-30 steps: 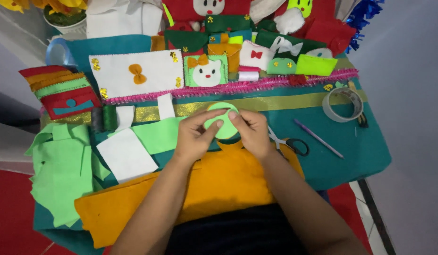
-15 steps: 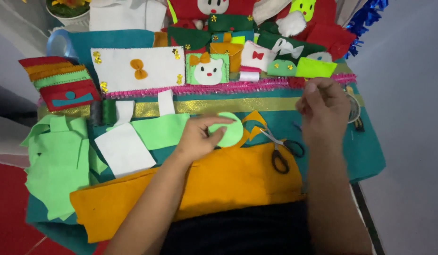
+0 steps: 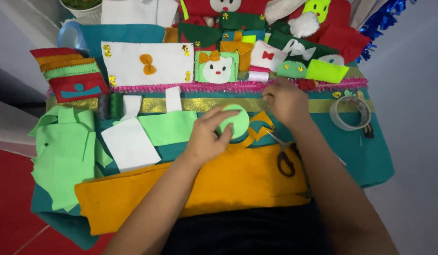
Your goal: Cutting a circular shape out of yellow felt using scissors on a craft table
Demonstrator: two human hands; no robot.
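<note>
A teal cloth (image 3: 370,160) covers the whole table in front of me, and across its near edge lies a long orange felt sheet (image 3: 219,184), the biggest piece on it. To my left sits a loose heap of light green felt scraps (image 3: 63,151), with a white felt square (image 3: 129,144) and a flat green felt piece (image 3: 169,126) just beside it. Further back a white felt panel with an orange bow (image 3: 146,63) rests above a pink fringe and a gold ribbon (image 3: 200,104) running side to side. A roll of clear tape (image 3: 351,113) stands near the right edge.

My left hand (image 3: 207,139) rests on the cloth with fingers wrapped around the edge of a round light green felt disc (image 3: 234,122), pinning it between thumb and fingertips just above the orange sheet. My right hand (image 3: 285,101) is further back, over the gold ribbon, loosely curled with the fingertips bunched together; I cannot tell whether it pinches anything. Under that wrist lie the scissors (image 3: 285,158), blades pointing toward the disc, black handles on the orange sheet. Small orange felt offcuts (image 3: 261,125) sit touching the disc's right side. Two dark thread spools (image 3: 110,105) stand on the ribbon at left
</note>
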